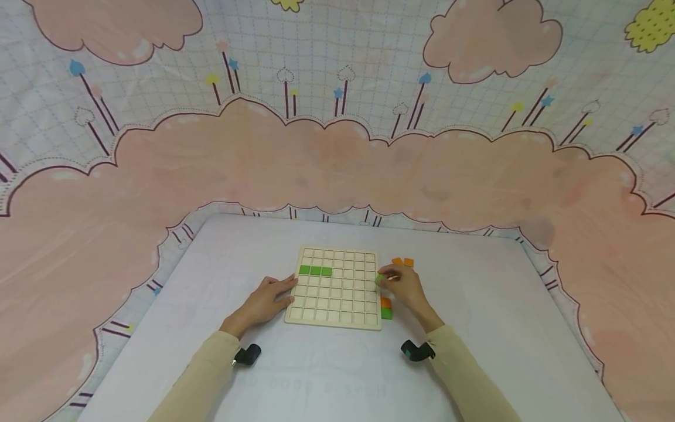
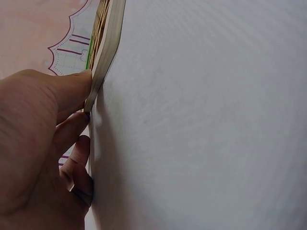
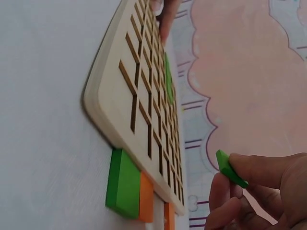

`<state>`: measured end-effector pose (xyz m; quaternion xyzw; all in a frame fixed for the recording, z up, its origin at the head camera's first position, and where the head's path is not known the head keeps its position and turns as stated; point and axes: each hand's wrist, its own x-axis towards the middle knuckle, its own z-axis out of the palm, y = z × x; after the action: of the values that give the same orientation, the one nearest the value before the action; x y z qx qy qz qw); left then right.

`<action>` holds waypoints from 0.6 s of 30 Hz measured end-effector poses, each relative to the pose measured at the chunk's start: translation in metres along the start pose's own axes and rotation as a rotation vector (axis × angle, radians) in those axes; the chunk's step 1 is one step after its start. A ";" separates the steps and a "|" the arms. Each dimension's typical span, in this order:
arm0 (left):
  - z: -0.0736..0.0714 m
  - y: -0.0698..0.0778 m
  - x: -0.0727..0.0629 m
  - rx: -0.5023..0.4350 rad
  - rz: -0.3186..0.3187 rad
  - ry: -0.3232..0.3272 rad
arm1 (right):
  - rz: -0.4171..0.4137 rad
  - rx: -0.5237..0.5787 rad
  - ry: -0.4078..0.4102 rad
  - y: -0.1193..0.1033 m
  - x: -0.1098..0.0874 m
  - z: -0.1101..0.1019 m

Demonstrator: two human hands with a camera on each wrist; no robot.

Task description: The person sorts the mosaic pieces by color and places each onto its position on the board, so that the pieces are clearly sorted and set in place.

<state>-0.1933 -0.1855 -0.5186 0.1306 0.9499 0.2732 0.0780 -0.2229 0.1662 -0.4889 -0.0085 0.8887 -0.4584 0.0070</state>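
A pale wooden grid board [image 1: 337, 323] lies on the white table, with three green square tiles [image 1: 316, 271] side by side in one of its upper rows, starting from the left. My left hand [image 1: 259, 302] is at the board's left edge, its spread fingertips touching the rim; the left wrist view shows the thumb [image 2: 72, 88] against that edge. At the opposite side, my right hand [image 1: 406, 288] pinches a green tile [image 3: 230, 168] between thumb and fingers. The tile is tilted and held near the board's right edge.
Beside the board's right edge sit a green tile [image 1: 387, 313] and an orange tile [image 1: 386, 302]. Farther back, more orange tiles [image 1: 408, 262] lie behind the right hand. A cloud-patterned cloth [image 1: 337, 170] hangs behind the white table [image 1: 474, 281].
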 end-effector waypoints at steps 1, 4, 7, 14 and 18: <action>0.000 0.000 0.000 0.000 0.001 -0.001 | 0.004 -0.001 -0.003 -0.002 0.001 0.001; 0.000 0.000 0.000 0.006 0.006 -0.002 | 0.018 0.007 -0.014 -0.006 0.002 0.005; 0.000 -0.001 0.001 0.009 0.007 -0.003 | 0.020 0.015 -0.020 -0.010 0.004 0.009; 0.000 -0.002 0.002 0.007 0.017 -0.004 | 0.008 0.030 -0.031 -0.019 0.007 0.018; 0.000 -0.003 0.002 0.007 0.022 -0.005 | -0.007 0.040 -0.044 -0.022 0.010 0.024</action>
<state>-0.1956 -0.1874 -0.5199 0.1419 0.9492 0.2702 0.0770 -0.2326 0.1341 -0.4851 -0.0215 0.8790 -0.4757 0.0249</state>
